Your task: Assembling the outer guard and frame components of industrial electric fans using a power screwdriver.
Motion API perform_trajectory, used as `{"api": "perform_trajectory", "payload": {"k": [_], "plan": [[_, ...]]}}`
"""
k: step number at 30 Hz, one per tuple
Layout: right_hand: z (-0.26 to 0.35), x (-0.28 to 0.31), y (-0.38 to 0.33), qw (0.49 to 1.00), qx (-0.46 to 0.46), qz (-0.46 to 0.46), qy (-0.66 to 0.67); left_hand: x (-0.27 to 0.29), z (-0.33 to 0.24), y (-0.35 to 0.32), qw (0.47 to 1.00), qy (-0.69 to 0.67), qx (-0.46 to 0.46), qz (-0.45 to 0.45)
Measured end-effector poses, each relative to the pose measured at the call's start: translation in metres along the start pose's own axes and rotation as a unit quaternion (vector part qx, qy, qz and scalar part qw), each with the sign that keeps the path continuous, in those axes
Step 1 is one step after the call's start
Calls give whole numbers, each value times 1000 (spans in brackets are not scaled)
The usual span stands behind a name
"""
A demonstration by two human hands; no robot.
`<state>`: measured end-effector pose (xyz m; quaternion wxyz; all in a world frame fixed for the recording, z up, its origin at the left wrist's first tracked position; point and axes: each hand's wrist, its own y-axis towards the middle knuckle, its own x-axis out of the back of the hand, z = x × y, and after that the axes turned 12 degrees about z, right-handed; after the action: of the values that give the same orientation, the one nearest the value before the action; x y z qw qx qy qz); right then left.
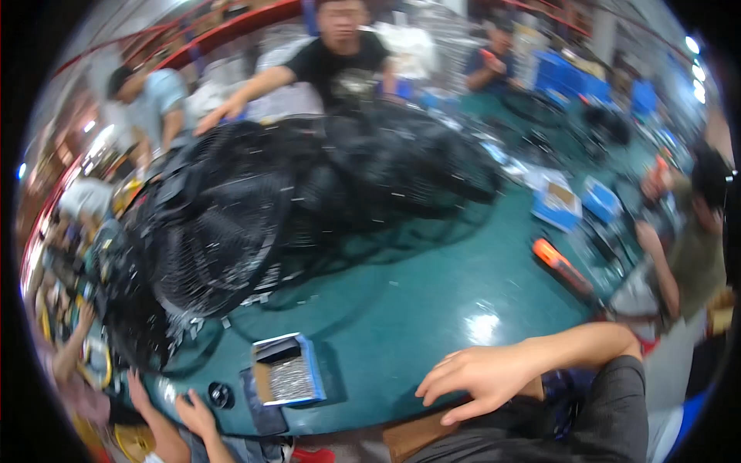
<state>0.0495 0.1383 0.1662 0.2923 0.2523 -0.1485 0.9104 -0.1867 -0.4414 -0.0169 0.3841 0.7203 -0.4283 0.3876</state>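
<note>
My right hand (478, 376) reaches in from the lower right, palm down over the table's front edge. Its fingers are stretched out and apart, with nothing in them. My left hand does not show. Left of my right hand stands an open blue-and-white box (316, 376) with many small metal pieces, perhaps screws. Partly under it lies a dark flat object (266, 413). Beyond, black round wire fan guards (216, 247) are piled across the green table (370, 324). An orange-and-black tool (561, 265) lies on the table to the right.
A co-worker's hand (197, 415) is at the lower left, near a small black round part (221, 396). Across the table a person in black (347, 69) reaches over the pile. Another person (687, 239) works at the right, near a blue box (557, 207).
</note>
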Motion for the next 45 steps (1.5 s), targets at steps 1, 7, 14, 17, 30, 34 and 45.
{"api": "perform_trajectory", "payload": {"k": [1, 7, 14, 17, 30, 34, 45], "plan": [[-2, -22, -34, 999, -16, -37, 22, 1, 6, 3, 999, -4, -19, 26], [-18, -188, -213, 763, 20, -480, 433, 22, -24, -21, 969, 23, -206, -137], [-110, -430, -391, 383, -607, -664, 210, 41, -111, -121, 931, -71, -335, -130], [-164, -518, -418, 408, -677, -593, 154, 46, -150, -162, 913, -69, -394, -86], [-289, -540, -340, 298, -694, -617, 221, 38, -267, -429, 850, -111, -500, 124], [-318, -576, -344, 357, -657, -564, 351, 23, -269, -469, 829, -129, -508, 194], [-230, -406, -339, 639, -580, -462, 205, -9, -261, -466, 774, -232, -526, 264]]}}
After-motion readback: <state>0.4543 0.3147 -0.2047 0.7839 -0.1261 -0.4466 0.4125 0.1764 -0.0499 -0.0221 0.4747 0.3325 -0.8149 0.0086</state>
